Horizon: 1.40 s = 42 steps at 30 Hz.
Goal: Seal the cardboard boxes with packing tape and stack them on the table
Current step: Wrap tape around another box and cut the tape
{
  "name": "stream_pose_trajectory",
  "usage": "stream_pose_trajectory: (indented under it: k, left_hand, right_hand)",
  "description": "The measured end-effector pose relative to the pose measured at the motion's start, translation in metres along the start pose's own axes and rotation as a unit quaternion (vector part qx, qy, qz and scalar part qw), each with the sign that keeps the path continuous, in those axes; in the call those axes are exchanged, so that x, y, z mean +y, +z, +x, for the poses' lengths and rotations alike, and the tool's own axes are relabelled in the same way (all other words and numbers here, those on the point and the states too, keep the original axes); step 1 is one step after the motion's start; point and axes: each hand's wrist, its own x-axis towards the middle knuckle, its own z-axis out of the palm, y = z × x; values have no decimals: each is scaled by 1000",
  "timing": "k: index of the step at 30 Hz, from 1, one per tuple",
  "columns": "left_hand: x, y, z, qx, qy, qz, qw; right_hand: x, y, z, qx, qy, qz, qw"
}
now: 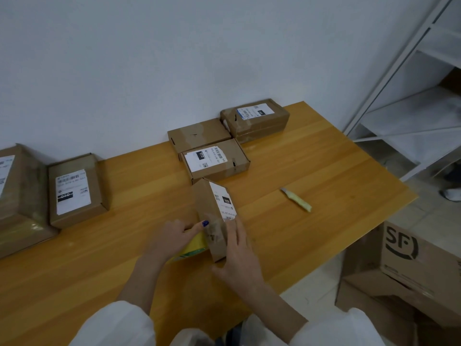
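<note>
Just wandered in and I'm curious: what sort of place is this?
Probably a small parcel-packing or shipping room: labelled cardboard boxes lie on a wooden table, a large carton printed SF stands on the floor, and white metal shelving stands alongside.

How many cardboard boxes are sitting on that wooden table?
6 brown cardboard boxes: one held on edge at the front, two touching behind it, one back right, two at the left end. The back-right and far-left ones may be stacks.
</note>
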Motion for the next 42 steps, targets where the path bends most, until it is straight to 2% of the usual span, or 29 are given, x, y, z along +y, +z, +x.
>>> stream_pose_trajectory:
  k: [3,7,12,15,21,23,26,28,33,42]
  left_hand:
    - [3,-2,-3,-4,0,-15,1000]
    - [5,-4,-4,-10,8,-57,998]
    - [16,-2,-4,-12,21,-38,999]
    - [24,1,-4,-24,17,-45,999]
    - [31,12,-1,-28,11,-53,998]
    - [32,14,0,-25,9,-49,998]
    - [34,16,1,-11,5,-45,999]
    - [34,17,0,-9,-3,-54,998]
    - [25,21,-6,-23,-25,-99,994]
    - [27,20,-8,-29,-24,-114,993]
  right_hand:
    - [0,0,3,34,-1,23,999]
    - [12,-19,7,62,80,80,992]
    - [17,-30,11,77,126,30,989]
    - [21,-35,17,57,157,31,985]
    - [26,-46,27,-38,171,-11,984]
    - [27,-48,32,-36,143,-62,987]
    - [24,-46,33,26,25,-91,995]
    - [26,-42,33,32,-26,-99,994]
    - [39,-38,36,48,-78,-159,983]
    - [54,-24,41,143,-171,-188,956]
